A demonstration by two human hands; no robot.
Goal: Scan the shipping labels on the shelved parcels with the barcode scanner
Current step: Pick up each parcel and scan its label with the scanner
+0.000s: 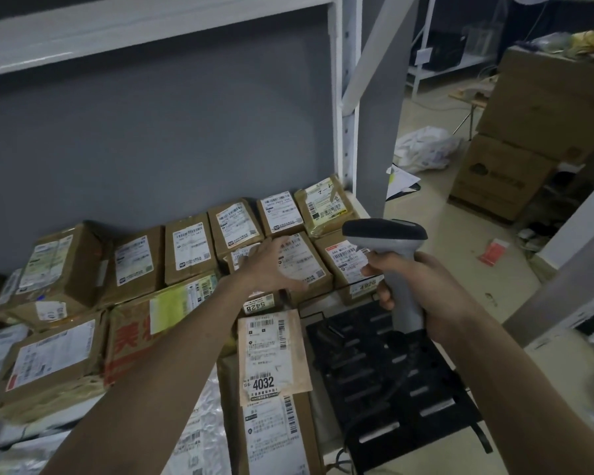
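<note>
Right hand [422,289] was wrapped tight around the handle of the grey pistol-grip barcode scanner [391,248], head aimed left and far. Left hand [271,265] lay spread, fingers straight, on the small brown cardboard parcel with a white label [302,265] in the near row on the white metal shelf [348,108]. That label sat just left of the scanner head, long axis running near-to-far; scanner hand was nearer.

Boxes [189,248] packed tight across the middle, open grey space above them, white post [348,97] blocking upper right, black crate [391,371] lower right
</note>
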